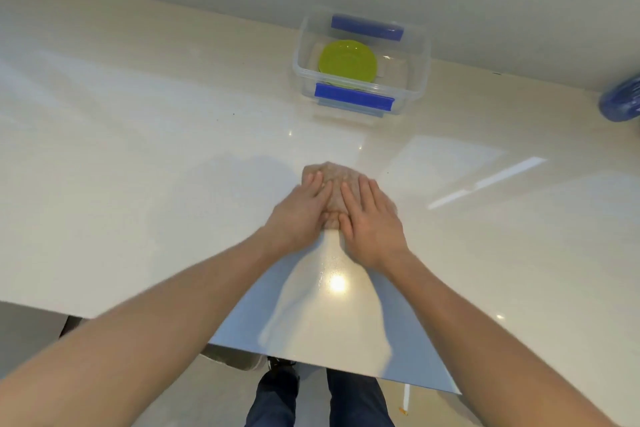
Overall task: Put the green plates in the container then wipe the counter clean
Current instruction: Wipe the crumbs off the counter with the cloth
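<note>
Green plates (347, 63) lie stacked inside a clear plastic container (420, 80) with blue clips, which stands at the back of the cream counter (138, 149) against the wall. In the middle of the counter, a brownish cloth (334, 177) lies flat under both my hands. My left hand (299, 215) presses on its left part and my right hand (372, 222) on its right part, fingers stretched forward. Only the cloth's far edge and a strip between my hands show.
A dark blue object (621, 102) sits at the far right edge near the wall. A few dark specks (233, 113) dot the counter left of the container. The counter's front edge (311, 362) runs just above my legs and shoes.
</note>
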